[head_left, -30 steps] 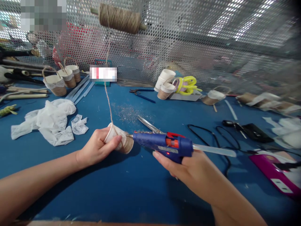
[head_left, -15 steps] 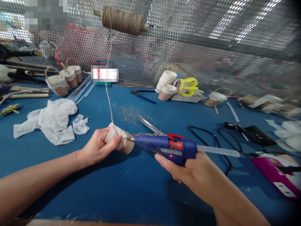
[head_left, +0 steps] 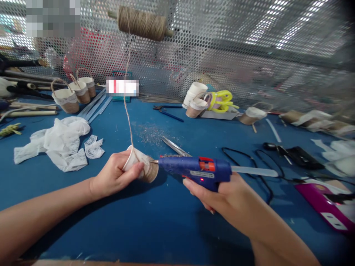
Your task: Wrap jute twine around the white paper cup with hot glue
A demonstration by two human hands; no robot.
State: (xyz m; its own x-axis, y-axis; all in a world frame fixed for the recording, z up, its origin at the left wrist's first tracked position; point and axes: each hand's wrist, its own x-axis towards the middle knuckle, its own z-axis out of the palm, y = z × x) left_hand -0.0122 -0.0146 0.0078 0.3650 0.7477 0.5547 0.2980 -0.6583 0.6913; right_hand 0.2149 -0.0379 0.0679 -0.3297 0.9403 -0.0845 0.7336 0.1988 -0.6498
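Observation:
My left hand (head_left: 118,170) is closed around a white paper cup (head_left: 141,157), tilted on its side with its mouth to the left. Twine (head_left: 150,172) is wound about the cup's lower part. A loose strand (head_left: 128,114) of it climbs to a spool (head_left: 141,24) hung above. In my right hand (head_left: 219,197) is a blue glue gun (head_left: 191,168) with a red light lit and a clear glue stick (head_left: 255,171) sticking out at the back. The gun's nozzle (head_left: 154,161) is at the cup's side by the edge of the wound twine. Scissors (head_left: 174,146) lie behind the gun.
White lace (head_left: 65,142) lies left, below several twine-wrapped cups with handles (head_left: 66,100). Pliers (head_left: 169,112), stacked cups (head_left: 195,92) and a yellow-handled tool (head_left: 222,101) are at the back. A black cord (head_left: 244,157) and a purple power strip (head_left: 321,205) occupy the right.
The glue gun has tipped slightly and its glue stick shows a little shorter behind it. The left hand still holds the cup in nearly the same place. The whole view has shifted a little.

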